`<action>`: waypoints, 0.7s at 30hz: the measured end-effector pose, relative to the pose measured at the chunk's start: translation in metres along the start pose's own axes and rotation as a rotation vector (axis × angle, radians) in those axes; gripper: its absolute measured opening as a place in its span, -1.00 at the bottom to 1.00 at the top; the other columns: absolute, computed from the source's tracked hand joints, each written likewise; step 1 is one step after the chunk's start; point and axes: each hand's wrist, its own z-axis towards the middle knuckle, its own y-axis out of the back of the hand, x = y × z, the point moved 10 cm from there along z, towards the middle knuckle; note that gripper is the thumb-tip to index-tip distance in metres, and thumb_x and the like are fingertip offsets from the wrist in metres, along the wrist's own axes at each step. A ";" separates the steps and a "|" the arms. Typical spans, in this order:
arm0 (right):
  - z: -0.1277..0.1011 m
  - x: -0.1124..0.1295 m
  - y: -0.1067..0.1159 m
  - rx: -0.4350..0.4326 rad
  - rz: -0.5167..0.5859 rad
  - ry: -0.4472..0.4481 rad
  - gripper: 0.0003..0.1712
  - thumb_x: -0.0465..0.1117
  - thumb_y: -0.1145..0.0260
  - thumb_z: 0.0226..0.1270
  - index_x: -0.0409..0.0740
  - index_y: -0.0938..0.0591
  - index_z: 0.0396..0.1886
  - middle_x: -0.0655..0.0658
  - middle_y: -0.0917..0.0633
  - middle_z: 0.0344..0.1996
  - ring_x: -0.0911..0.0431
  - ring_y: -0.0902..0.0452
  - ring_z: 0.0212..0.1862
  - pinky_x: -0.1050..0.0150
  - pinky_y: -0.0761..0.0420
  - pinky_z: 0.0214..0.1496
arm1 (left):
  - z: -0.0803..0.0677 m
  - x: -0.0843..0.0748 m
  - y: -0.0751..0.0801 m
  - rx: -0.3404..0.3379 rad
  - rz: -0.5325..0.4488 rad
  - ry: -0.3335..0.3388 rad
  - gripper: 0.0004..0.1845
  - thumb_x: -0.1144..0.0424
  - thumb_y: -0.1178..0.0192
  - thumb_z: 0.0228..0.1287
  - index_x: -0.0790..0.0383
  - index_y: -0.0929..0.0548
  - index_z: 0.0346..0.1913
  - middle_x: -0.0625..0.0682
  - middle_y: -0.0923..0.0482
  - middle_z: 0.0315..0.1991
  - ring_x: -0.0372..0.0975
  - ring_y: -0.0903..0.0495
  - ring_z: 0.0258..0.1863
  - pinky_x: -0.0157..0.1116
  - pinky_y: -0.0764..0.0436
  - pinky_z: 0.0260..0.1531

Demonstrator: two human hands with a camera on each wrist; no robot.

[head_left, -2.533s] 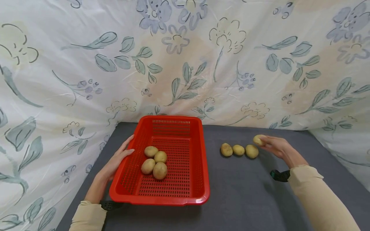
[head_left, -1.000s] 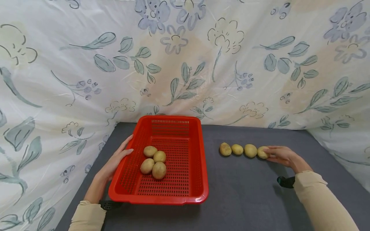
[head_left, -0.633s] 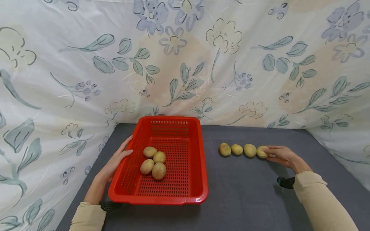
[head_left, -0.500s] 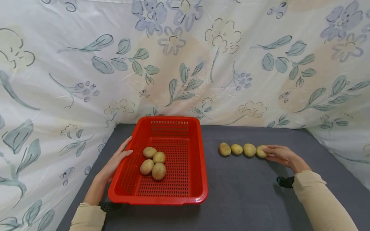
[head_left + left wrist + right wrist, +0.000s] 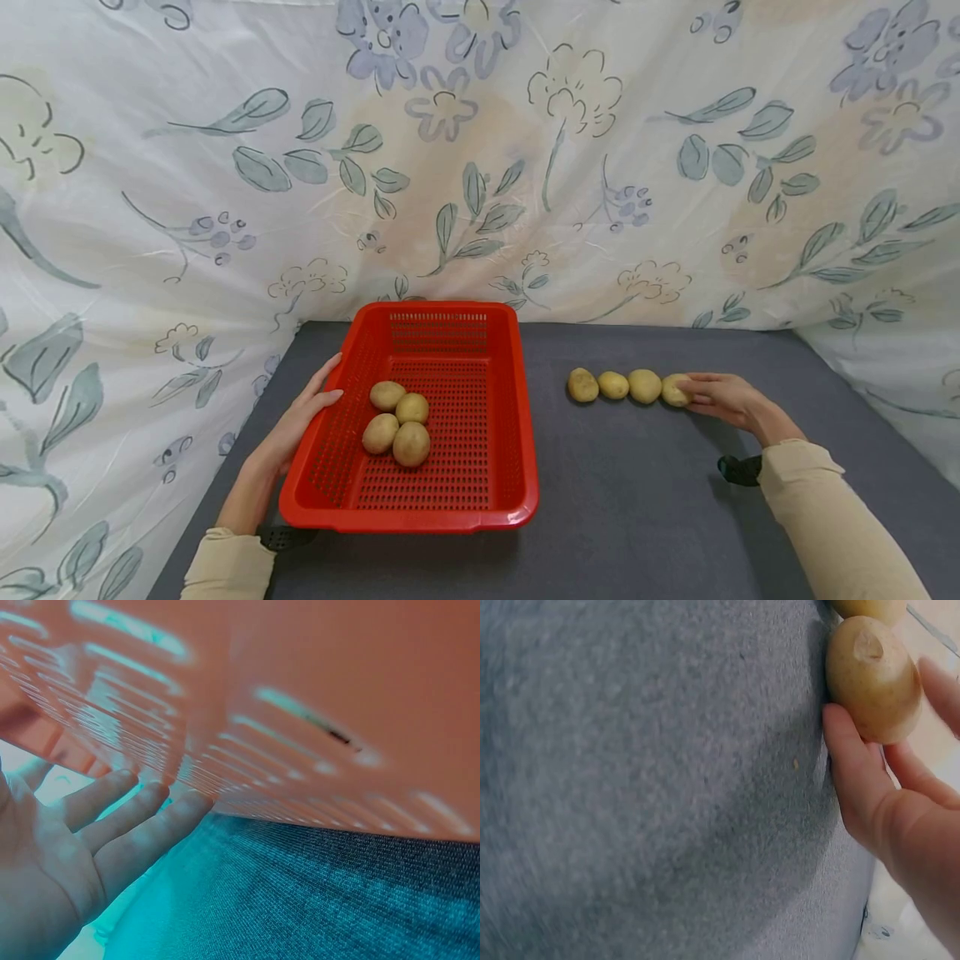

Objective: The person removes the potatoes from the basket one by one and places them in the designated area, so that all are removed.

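My right hand (image 5: 723, 400) pinches a yellow-brown potato (image 5: 874, 679) between thumb and fingers at the right end of a row on the dark cloth. To its left in the head view lie three more potatoes: a round one (image 5: 645, 387), a small one (image 5: 613, 385) and a browner one (image 5: 582, 385). At the left side of a red plastic basket (image 5: 420, 521), my left hand (image 5: 296, 421) rests with fingers extended. In the left wrist view its fingertips (image 5: 196, 804) touch the slotted outer wall. Inside the basket, several potatoes (image 5: 412, 444) form a cluster toward the left.
A dark grey cloth (image 5: 630, 508) covers the table. Behind and on both sides hangs a floral sheet (image 5: 480, 167), meeting the table's far edge just behind the basket. Each wrist wears a black camera strap, such as the right one (image 5: 738, 471).
My right hand has lowered its potato from above the row onto the cloth, beside the round potato. For the last second it has stayed there. The left hand and basket keep their places.
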 end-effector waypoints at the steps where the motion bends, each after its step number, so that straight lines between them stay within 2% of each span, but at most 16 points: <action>1: 0.000 0.000 0.000 0.003 -0.005 0.002 -0.16 -0.10 -0.04 0.51 -0.48 0.18 0.44 -0.53 0.15 0.40 -0.13 -0.31 0.25 0.11 -0.39 0.20 | 0.000 0.000 0.000 -0.001 0.002 0.002 -0.34 0.11 0.17 0.54 -0.17 0.23 0.53 0.22 0.12 0.42 -0.05 -0.41 0.10 -0.11 -0.53 -0.11; 4: 0.000 -0.001 0.001 0.014 -0.016 -0.001 -0.12 0.00 0.00 0.52 -0.45 0.21 0.45 -0.52 0.25 0.40 -0.29 0.11 0.41 0.05 -0.32 0.26 | -0.001 0.001 0.001 -0.004 0.008 0.006 -0.34 0.11 0.17 0.54 -0.18 0.23 0.53 0.21 0.12 0.42 -0.04 -0.41 0.10 -0.10 -0.53 -0.11; 7: 0.000 -0.004 0.002 0.009 0.010 -0.021 -0.06 0.09 0.04 0.51 -0.40 0.31 0.45 -0.50 0.35 0.39 -0.32 0.27 0.42 0.00 -0.25 0.29 | -0.001 0.002 0.000 -0.005 0.011 0.009 -0.34 0.11 0.17 0.54 -0.18 0.23 0.53 0.21 0.13 0.43 -0.03 -0.40 0.11 -0.09 -0.53 -0.11; 12: 0.002 -0.009 0.005 -0.020 0.062 -0.037 -0.07 0.13 0.09 0.51 -0.30 0.35 0.46 -0.48 0.35 0.40 -0.29 0.30 0.43 -0.01 -0.22 0.31 | -0.001 0.002 -0.002 0.000 0.010 0.010 -0.33 0.11 0.17 0.54 -0.16 0.24 0.53 0.24 0.13 0.43 -0.01 -0.39 0.11 -0.08 -0.53 -0.11; 21: -0.003 -0.010 0.013 -0.046 0.074 -0.026 0.02 0.24 0.09 0.45 -0.31 0.36 0.46 -0.53 0.30 0.39 -0.29 0.27 0.43 0.00 -0.20 0.32 | -0.001 -0.001 -0.001 -0.005 0.014 0.005 -0.33 0.11 0.18 0.54 -0.15 0.24 0.53 0.25 0.11 0.42 0.00 -0.40 0.11 -0.08 -0.53 -0.11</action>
